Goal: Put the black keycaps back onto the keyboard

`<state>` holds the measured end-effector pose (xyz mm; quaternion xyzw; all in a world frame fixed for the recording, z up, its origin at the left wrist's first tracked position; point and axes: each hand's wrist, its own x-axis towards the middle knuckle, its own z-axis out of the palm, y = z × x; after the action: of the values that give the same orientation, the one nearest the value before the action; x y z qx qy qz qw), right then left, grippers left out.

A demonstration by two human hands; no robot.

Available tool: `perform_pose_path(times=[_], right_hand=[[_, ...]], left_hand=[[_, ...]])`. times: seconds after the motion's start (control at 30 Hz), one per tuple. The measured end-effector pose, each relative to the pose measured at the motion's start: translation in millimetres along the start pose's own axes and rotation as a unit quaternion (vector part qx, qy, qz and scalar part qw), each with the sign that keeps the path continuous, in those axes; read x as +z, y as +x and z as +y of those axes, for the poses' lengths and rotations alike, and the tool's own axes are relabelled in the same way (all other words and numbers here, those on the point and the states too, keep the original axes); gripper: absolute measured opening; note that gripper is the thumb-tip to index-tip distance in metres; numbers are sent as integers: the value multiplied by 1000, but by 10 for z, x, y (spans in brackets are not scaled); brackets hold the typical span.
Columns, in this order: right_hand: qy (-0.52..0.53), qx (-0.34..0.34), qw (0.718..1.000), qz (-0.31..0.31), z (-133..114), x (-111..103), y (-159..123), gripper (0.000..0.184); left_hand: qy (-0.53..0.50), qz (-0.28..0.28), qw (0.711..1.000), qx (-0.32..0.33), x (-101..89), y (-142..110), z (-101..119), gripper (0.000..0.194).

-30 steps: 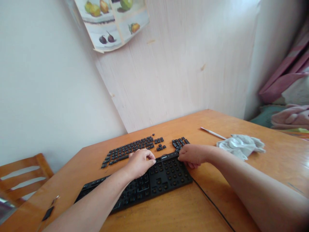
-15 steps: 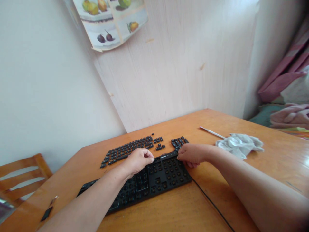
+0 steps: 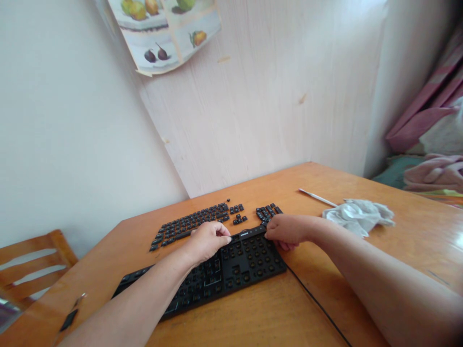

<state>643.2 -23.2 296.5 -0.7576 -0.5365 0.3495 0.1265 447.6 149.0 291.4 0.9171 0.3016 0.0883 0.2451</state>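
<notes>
A black keyboard (image 3: 237, 282) with its keycaps off lies on the wooden table, showing bare switches and sockets. At its back edge, left of the logo strip, my left hand (image 3: 211, 241) is closed, thumb and index finger pinched on the rim. My right hand (image 3: 289, 229) grips the back right corner, its lower fingers curled beside the edge. Behind the keyboard, loose black keycaps (image 3: 195, 221) are laid out in rows. A smaller group of keycaps (image 3: 268, 212) sits just behind my right hand. My left forearm hides part of the keyboard's left half.
A crumpled pale cloth (image 3: 361, 217) and a white stick-like tool (image 3: 316, 196) lie at the right. The keyboard's cable (image 3: 318, 303) runs to the front edge. At the left are a small black object (image 3: 68, 319) and a wooden chair (image 3: 36, 260). A wall stands behind the table (image 3: 289, 185).
</notes>
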Motion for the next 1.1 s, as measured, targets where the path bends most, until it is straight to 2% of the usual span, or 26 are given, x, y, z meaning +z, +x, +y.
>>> perform_pose_path(times=[0.2,0.43,0.67,0.83,1.1], right_hand=[[5,-2,1000,0,12,3,7,31],[3,0,1000,5,13,15,5,30],[16,-5,1000,7,14,18,13,31],[17,-3,1000,5,41,24,37,31],[11,-6,1000,8,56,21,40,31]], left_hand=[[12,-8,1000,18,-8,9,10,11],[-94,-56,994,-16,-65,28,95,14],[-64,-72,995,-28,-76,108,108,12],[-69,-105,992,-28,-124,147,80,16],[-83,-90,991,-48,-143,152,66,14]])
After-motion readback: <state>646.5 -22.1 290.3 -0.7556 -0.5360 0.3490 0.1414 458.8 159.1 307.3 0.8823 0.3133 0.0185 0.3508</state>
